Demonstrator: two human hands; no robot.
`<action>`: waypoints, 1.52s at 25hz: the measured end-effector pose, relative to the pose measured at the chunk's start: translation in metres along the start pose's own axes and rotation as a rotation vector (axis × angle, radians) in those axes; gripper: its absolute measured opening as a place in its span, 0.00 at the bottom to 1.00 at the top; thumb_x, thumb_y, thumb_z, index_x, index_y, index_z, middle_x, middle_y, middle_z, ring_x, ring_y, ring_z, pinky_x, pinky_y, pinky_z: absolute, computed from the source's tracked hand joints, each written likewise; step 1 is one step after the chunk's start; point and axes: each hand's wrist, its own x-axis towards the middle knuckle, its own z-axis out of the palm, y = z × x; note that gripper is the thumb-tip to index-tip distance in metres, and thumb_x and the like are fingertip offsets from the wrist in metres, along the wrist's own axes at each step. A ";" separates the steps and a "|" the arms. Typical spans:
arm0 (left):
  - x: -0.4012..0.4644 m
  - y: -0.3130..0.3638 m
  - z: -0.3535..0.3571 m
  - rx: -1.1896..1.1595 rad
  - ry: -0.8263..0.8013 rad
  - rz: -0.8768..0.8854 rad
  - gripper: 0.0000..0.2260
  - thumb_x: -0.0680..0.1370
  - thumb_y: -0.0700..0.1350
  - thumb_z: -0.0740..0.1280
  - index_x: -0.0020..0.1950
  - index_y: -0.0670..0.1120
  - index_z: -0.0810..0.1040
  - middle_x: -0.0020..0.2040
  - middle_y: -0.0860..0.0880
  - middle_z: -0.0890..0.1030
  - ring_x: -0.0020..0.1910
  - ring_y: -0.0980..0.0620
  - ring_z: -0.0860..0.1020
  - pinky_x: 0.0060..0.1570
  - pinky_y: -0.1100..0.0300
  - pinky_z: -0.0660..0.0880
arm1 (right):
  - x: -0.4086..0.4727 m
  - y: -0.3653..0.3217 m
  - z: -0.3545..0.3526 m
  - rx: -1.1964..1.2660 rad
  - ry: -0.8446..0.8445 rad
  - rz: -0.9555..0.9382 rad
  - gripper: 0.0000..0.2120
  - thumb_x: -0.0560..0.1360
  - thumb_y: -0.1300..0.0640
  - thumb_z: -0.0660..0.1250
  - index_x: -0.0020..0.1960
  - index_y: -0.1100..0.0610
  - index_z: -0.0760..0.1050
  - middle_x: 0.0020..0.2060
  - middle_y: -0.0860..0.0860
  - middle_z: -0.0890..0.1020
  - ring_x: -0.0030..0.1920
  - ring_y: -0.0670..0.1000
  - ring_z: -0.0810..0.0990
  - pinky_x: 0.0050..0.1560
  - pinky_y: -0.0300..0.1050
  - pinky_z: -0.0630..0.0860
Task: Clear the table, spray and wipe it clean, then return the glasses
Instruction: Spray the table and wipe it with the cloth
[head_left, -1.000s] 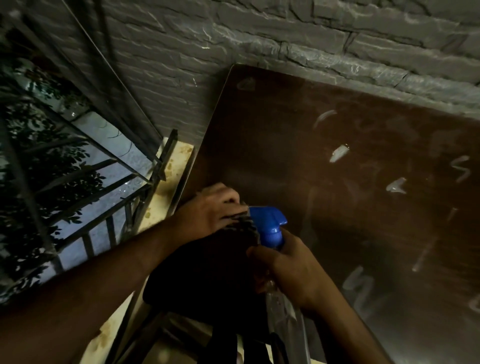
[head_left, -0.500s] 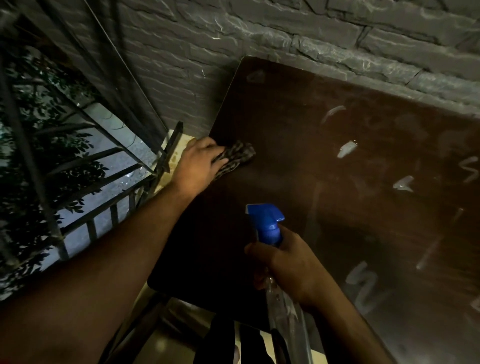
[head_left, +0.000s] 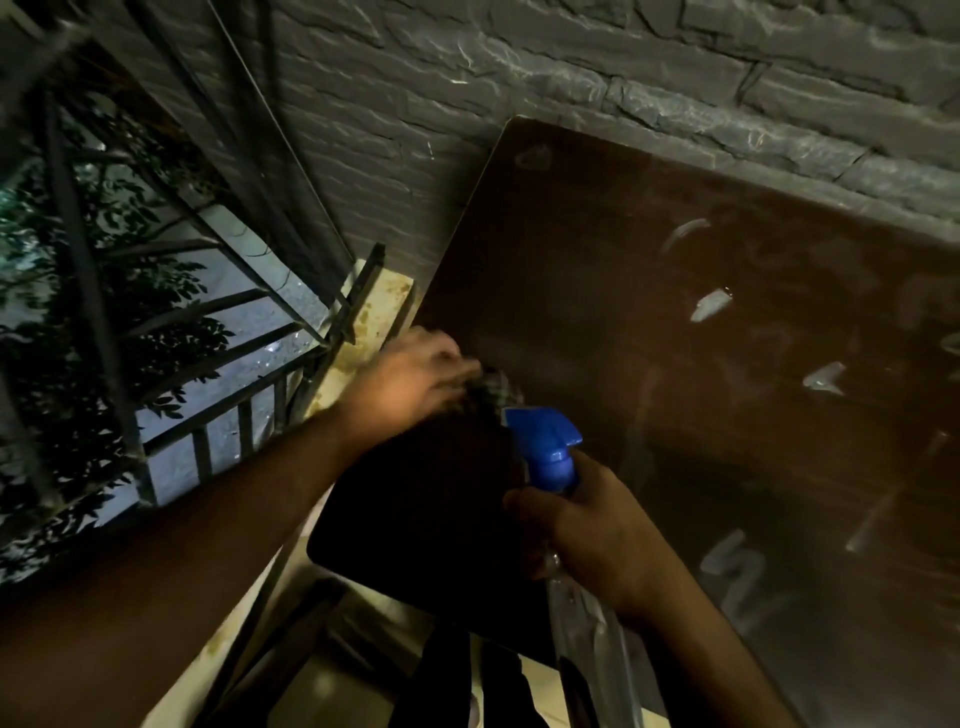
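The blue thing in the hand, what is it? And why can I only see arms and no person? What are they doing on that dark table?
The camera sits on the person's head and looks down, so you see only their two arms and hands, just as they see them.

The blue thing is the trigger top of a spray bottle. The right hand is wrapped around its neck, and the clear bottle hangs down below the hand.

The left hand presses a checked cloth onto the dark brown table, near its left edge. That hand looks blurry, so it is probably moving as it wipes.

On the table there are only pale wet streaks of spray. I see no glasses on it. Behind the table is a grey brick wall, and to the left is a metal railing with leaves beyond it.
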 end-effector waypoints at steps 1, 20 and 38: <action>0.009 -0.005 -0.005 0.002 0.091 -0.186 0.17 0.77 0.52 0.60 0.59 0.46 0.79 0.53 0.45 0.77 0.51 0.45 0.74 0.49 0.53 0.70 | 0.000 0.001 0.000 -0.004 0.011 -0.001 0.10 0.66 0.49 0.72 0.46 0.48 0.75 0.32 0.51 0.83 0.33 0.53 0.84 0.44 0.60 0.82; -0.024 0.049 0.019 -0.026 0.266 -0.592 0.12 0.76 0.46 0.68 0.58 0.44 0.81 0.52 0.44 0.77 0.52 0.43 0.73 0.47 0.51 0.74 | -0.020 0.027 -0.002 -0.032 -0.065 -0.026 0.08 0.71 0.55 0.72 0.47 0.48 0.75 0.30 0.46 0.81 0.29 0.43 0.80 0.33 0.39 0.75; -0.083 0.060 0.026 0.012 0.288 -0.440 0.15 0.77 0.50 0.60 0.58 0.47 0.80 0.50 0.46 0.78 0.49 0.46 0.73 0.44 0.48 0.75 | -0.035 0.020 0.026 0.005 -0.151 -0.004 0.11 0.73 0.57 0.71 0.54 0.50 0.74 0.40 0.54 0.84 0.36 0.50 0.82 0.44 0.51 0.81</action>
